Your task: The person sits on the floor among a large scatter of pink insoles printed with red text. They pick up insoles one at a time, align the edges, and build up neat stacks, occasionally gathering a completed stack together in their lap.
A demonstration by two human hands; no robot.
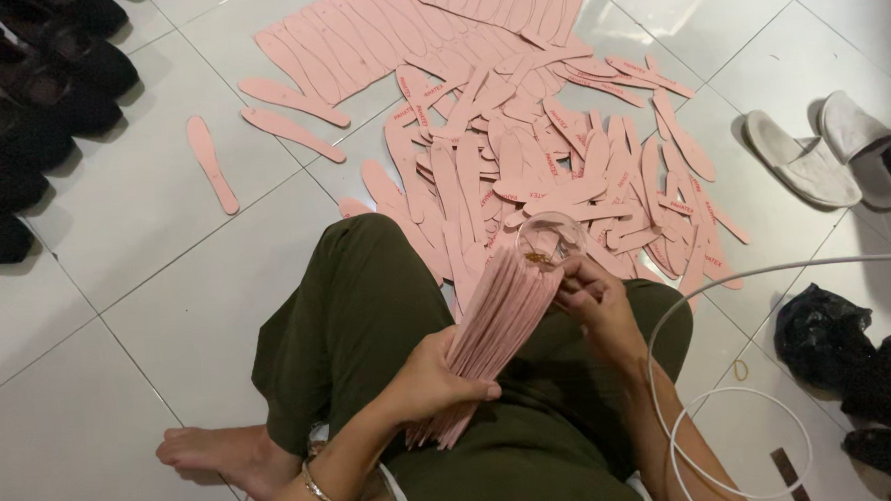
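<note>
While the left hand (426, 382) clamps a fanned stack of pink insoles (494, 329) over the lap, the right hand (593, 299) pinches a clear cup (550, 238) at its tip, with many loose insoles (562, 165) left on the floor (148, 324).

Seated on a white tiled floor (148, 324), a person in olive trousers grips a fanned stack of pink insoles (494, 334) in the left hand (433, 381), fingers wrapped around its lower part. The right hand (593, 299) touches the stack's upper end, just beside a small clear cup (550, 238). Ahead lies a loose pile of pink insoles (542, 166), with neater overlapping rows beyond. Dark shoes (29, 108) line the left edge; white slippers (812, 154) and a white cable (712, 399) sit right.
</note>
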